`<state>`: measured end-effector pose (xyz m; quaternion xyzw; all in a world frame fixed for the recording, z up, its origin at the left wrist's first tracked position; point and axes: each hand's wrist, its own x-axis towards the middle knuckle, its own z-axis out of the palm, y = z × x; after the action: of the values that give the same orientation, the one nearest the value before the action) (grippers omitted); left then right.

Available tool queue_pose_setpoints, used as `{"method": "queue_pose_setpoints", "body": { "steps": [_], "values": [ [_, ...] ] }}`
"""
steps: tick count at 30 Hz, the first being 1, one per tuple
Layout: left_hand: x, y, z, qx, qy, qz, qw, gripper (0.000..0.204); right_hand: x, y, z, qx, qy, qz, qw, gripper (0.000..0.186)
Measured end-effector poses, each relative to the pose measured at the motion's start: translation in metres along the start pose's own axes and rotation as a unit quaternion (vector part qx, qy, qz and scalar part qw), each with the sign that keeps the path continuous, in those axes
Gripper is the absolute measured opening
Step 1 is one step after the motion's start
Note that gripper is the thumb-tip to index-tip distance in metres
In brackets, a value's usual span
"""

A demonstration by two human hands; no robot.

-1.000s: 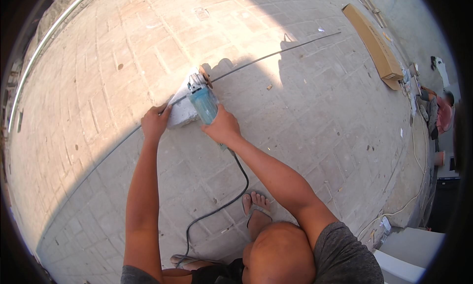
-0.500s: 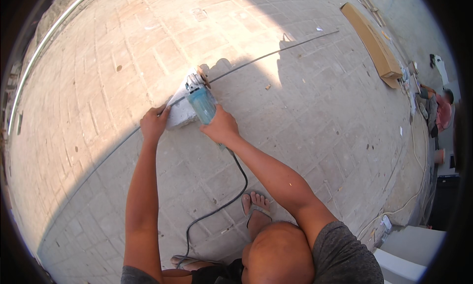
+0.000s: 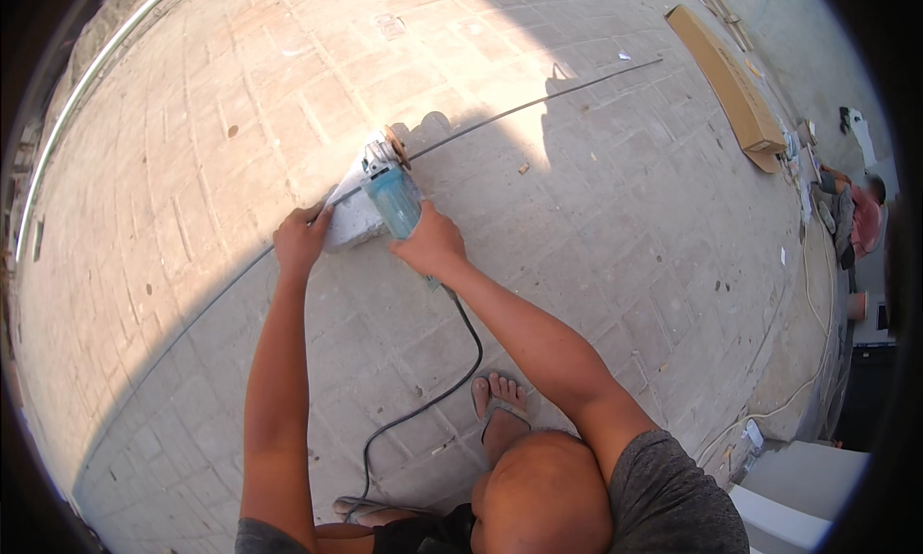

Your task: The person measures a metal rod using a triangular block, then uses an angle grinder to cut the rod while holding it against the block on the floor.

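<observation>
My right hand [image 3: 430, 244] is wrapped round the body of a teal angle grinder [image 3: 394, 200]. Its brown disc [image 3: 396, 145] is upright at the far end, close against a long thin metal rod [image 3: 500, 118]. The rod runs slantwise over a pale block [image 3: 353, 221], which props it off the ground. Just left of the block, my left hand [image 3: 301, 239] has its fingers closed on the rod. Where the disc meets the rod is partly hidden by the grinder's head.
A black power cord [image 3: 423, 407] trails from the grinder towards my sandalled feet [image 3: 500, 400]. At the far right lies a long cardboard box [image 3: 726, 88]. Beyond it a person in a red top [image 3: 865, 217] sits low. Paving bricks [image 3: 577, 265] cover the ground, part sunlit.
The grinder's head has tilted very slightly, and more of its brown disc shows. My left hand and the rod have kept their place.
</observation>
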<state>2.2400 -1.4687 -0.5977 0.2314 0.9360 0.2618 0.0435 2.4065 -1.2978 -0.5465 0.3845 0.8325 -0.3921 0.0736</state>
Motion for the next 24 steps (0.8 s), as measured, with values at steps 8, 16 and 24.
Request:
{"method": "queue_pose_setpoints", "body": {
  "steps": [8, 16, 24],
  "values": [
    [-0.0014, 0.0016, -0.0006, -0.009, 0.004, -0.006, 1.0, 0.038, -0.002, -0.0035, -0.0048, 0.003, -0.019, -0.003, 1.0, 0.083],
    [-0.0014, 0.0027, -0.0012, -0.014, -0.009, -0.012, 1.0, 0.039, -0.0019, -0.0031, -0.0054, 0.002, -0.021, -0.005, 1.0, 0.083],
    [-0.001, 0.0019, -0.0003, -0.005, -0.001, -0.011, 1.0, 0.039, 0.0013, -0.0005, -0.0002, -0.011, -0.003, 0.005, 1.0, 0.083]
  ]
}}
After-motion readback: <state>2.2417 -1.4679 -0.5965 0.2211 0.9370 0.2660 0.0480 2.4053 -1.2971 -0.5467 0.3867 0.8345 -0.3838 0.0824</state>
